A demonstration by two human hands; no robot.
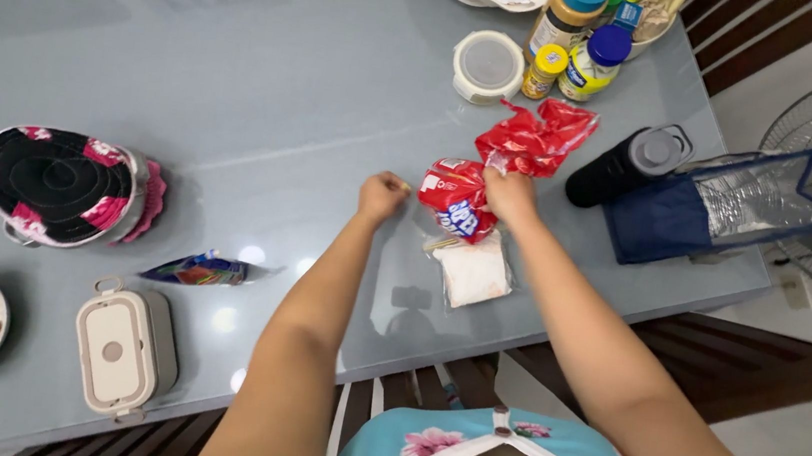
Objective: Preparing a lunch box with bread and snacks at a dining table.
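Red snack packet (456,199) sits mid-table, its lower end over a clear bag of white sheets (475,270). Right hand (509,195) pinches the packet's top right corner, fingers closed on it. Left hand (382,195) is fisted just left of the packet, holding something small and yellowish; can't tell what. Step looks like opening or sorting the packet; next move likely needs the left hand to brace it. Crumpled red plastic bag (537,138) lies just beyond, black flask (625,164) and blue insulated bag (720,205) to the right, all on the grey table (269,93).
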